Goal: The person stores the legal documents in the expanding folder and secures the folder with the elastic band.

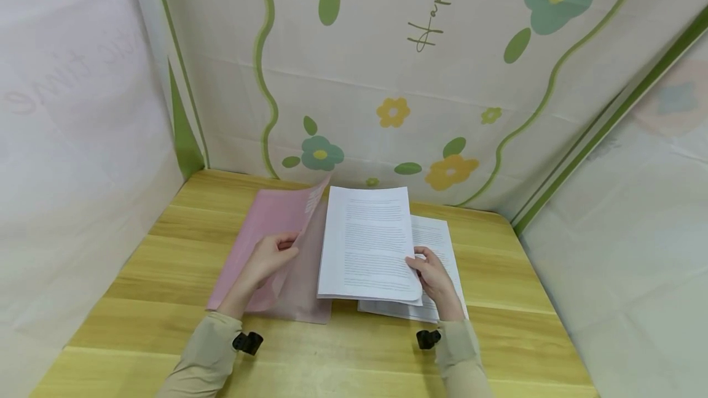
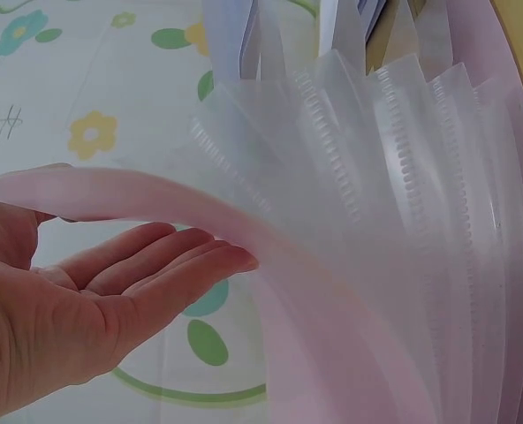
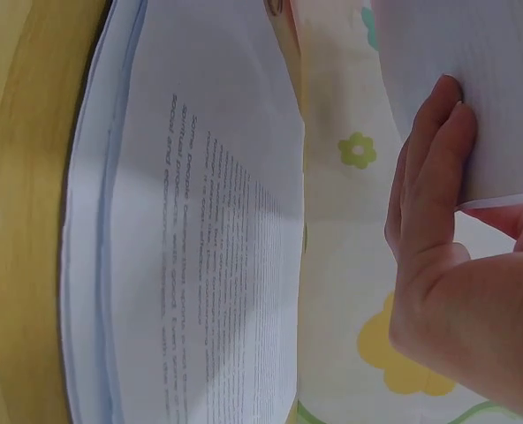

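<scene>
On the left of the table lies a pink folder [image 1: 271,214] with clear inner sleeves [image 2: 403,168], fanned apart in the left wrist view. My left hand [image 1: 271,258] holds the folder's raised pink cover [image 2: 191,194] between the thumb and fingers. My right hand [image 1: 434,275] pinches the right edge of some printed sheets [image 1: 370,238], lifted and partly over the folder's right side. Beneath and to the right of them, another stack of printed paper [image 1: 437,238] lies on the table. In the right wrist view, fingers [image 3: 438,168] lie along the back of the lifted sheets.
The wooden table [image 1: 343,361] meets a white floral cloth [image 1: 343,72] at its far edge. Cloth walls also stand at the left and right. A small black camera [image 1: 247,343] is strapped at each wrist.
</scene>
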A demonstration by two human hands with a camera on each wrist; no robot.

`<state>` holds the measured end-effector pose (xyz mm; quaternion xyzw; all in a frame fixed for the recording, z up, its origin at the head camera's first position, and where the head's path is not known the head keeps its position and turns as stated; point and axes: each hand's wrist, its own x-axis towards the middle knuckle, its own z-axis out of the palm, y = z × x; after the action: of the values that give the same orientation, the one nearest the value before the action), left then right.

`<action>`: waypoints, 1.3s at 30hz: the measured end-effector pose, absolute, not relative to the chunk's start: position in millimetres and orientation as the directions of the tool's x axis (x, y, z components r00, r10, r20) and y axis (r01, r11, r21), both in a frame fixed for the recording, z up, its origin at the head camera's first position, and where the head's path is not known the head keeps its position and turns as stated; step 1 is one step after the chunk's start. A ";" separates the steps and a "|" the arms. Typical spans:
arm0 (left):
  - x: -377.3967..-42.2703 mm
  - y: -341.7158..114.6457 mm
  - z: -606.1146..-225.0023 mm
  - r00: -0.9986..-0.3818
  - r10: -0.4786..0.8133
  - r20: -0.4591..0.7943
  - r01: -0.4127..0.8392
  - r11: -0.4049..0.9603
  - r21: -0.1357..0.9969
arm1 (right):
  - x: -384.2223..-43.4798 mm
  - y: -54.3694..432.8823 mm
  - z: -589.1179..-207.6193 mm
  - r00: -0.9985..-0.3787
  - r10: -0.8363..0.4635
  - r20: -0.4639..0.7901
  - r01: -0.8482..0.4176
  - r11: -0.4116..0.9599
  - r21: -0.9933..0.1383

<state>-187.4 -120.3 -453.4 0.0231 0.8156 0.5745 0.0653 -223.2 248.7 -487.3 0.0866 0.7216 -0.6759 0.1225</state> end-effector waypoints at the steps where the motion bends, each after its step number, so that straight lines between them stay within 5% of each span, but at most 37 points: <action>1: -187.4 -120.3 -453.6 -0.991 0.111 -0.081 -0.039 0.337 0.941 | -223.2 247.4 -487.4 -0.955 -0.040 -0.296 0.292 0.068 -0.954; 39: -187.1 -120.0 -454.5 -0.992 0.095 -0.079 -0.044 0.323 0.945 | -225.3 228.1 -490.2 -0.938 -0.158 -0.308 0.299 0.076 -0.951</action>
<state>-187.1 -120.0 -454.5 0.0158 0.8110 0.5817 0.0598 -225.3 228.1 -490.2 0.0494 0.7138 -0.6780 0.1686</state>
